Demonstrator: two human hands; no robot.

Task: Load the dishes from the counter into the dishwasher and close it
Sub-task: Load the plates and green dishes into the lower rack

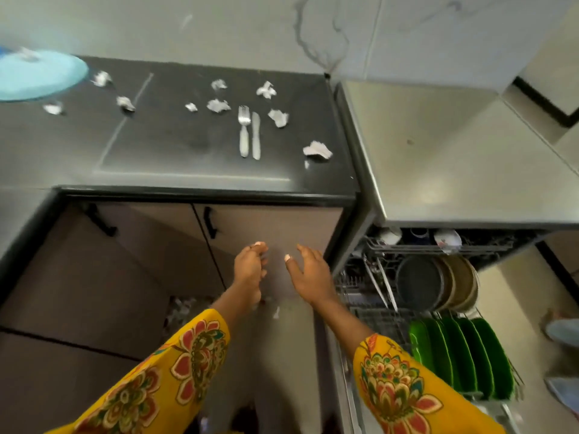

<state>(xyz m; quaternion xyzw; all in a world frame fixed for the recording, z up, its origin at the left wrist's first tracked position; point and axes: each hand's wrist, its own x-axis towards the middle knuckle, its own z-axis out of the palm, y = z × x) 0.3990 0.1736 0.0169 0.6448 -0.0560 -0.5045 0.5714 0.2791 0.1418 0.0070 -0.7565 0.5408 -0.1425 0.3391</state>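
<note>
Fork [244,130] & knife [256,135] on counter [175,158], well beyond both hands' fingers [302,249].

Far up-left of the left hand [249,270], the light blue plate [37,73] is running off the picture's left edge and blurring. Its fingers are curling out of sight behind the palm, so whether they are pinching anything is not showing. Right of the right hand [308,272], the upper rack [438,242] is hiding under the steel counter [454,158], its cups too dark to tell.
</note>
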